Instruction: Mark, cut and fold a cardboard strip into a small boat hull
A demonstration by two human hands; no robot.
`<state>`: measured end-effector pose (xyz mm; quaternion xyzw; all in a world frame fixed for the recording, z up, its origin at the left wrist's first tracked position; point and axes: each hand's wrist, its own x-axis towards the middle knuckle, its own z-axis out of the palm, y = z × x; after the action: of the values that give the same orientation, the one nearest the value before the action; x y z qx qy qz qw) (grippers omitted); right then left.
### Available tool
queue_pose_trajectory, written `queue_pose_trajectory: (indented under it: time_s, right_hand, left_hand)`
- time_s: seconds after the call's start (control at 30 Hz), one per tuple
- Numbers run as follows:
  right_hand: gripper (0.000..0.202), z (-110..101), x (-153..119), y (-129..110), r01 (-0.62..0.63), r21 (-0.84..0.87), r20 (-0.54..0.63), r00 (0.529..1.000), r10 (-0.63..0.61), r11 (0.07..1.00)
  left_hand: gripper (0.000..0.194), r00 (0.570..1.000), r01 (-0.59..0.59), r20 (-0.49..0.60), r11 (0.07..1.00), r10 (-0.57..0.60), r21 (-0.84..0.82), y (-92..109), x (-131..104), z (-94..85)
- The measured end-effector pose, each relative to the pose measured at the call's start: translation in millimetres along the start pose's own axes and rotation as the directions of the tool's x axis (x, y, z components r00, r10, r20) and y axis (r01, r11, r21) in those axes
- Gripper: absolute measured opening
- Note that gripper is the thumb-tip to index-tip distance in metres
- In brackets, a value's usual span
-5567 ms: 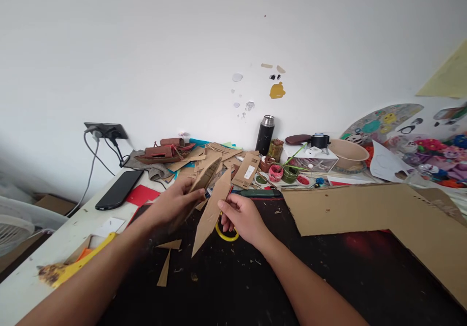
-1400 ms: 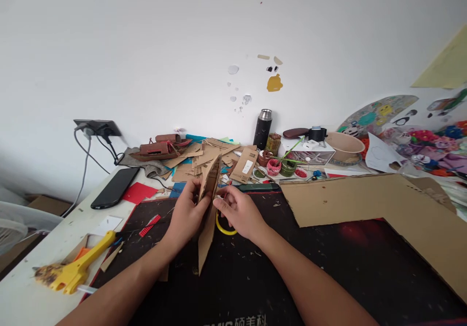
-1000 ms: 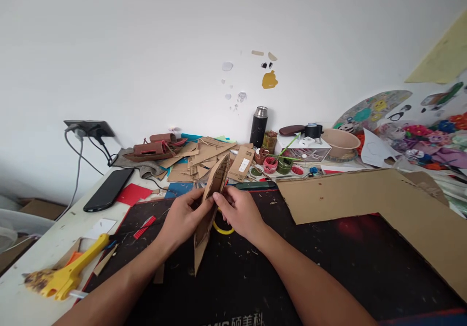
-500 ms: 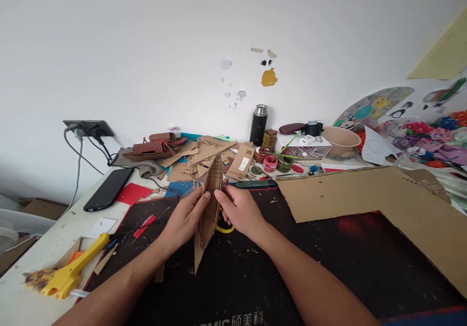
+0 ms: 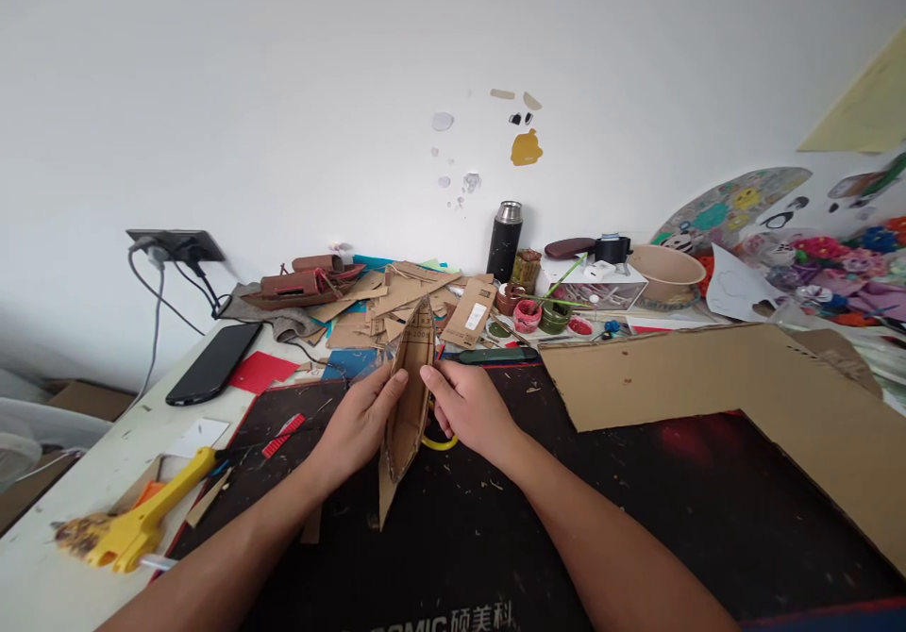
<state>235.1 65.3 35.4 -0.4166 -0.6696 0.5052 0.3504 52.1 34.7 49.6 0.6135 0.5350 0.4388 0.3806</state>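
Between both hands, above the black mat (image 5: 453, 557), is a boat-shaped cardboard hull (image 5: 411, 391) with low side walls and pointed ends. Its long axis runs away from me, and dark print shows on the inner far end. My left hand (image 5: 360, 415) grips the left wall, thumb on top at the rim. My right hand (image 5: 471, 406) holds the right wall, thumb at the rim and fingers curled beneath. A pointed cardboard strip (image 5: 386, 500) hangs off the near end. Partly hidden behind the right hand lies a yellow ring-shaped handle (image 5: 440, 441), possibly of scissors.
A yellow hot glue gun (image 5: 142, 519) and a black phone (image 5: 213, 364) lie left. Cardboard scraps (image 5: 403, 297), a brown model boat (image 5: 301, 285), paint jars (image 5: 528, 315) and a black flask (image 5: 505, 241) stand along the wall. A large cardboard sheet (image 5: 679, 373) covers the right.
The hull has tipped slightly, so more of its printed inner face shows. Both hands keep their hold, and the whole view has shifted a little.
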Motion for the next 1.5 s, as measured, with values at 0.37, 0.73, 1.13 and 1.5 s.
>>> queue_pose_trajectory:
  time_s: [0.37, 0.73, 1.13, 1.5]
  right_hand:
    - [0.058, -1.5, 0.9, -2.1, -0.016, 0.010, 0.023, 1.000, 0.016, 1.000]
    - [0.062, -2.3, 2.0, -1.9, -0.002, 0.042, 0.048, 0.999, 0.000, 0.999]
    - [0.055, -2.8, 5.1, 2.2, -0.049, 0.117, 0.079, 0.996, 0.040, 0.992]
    - [0.051, -2.5, 5.1, 2.9, -0.048, 0.135, 0.078, 0.996, 0.038, 0.990]
  left_hand:
    - [0.047, 1.000, -0.008, 0.007, 1.000, 0.008, -0.012, -2.9, 0.8, -0.7]
    - [0.051, 1.000, 0.003, 0.009, 0.999, -0.003, -0.034, 0.3, 0.6, -1.8]
    - [0.054, 0.997, 0.057, 0.053, 0.998, -0.056, -0.010, -4.5, 2.4, -2.5]
    - [0.049, 0.994, 0.034, 0.107, 0.998, -0.028, -0.054, -5.9, 2.7, -3.2]
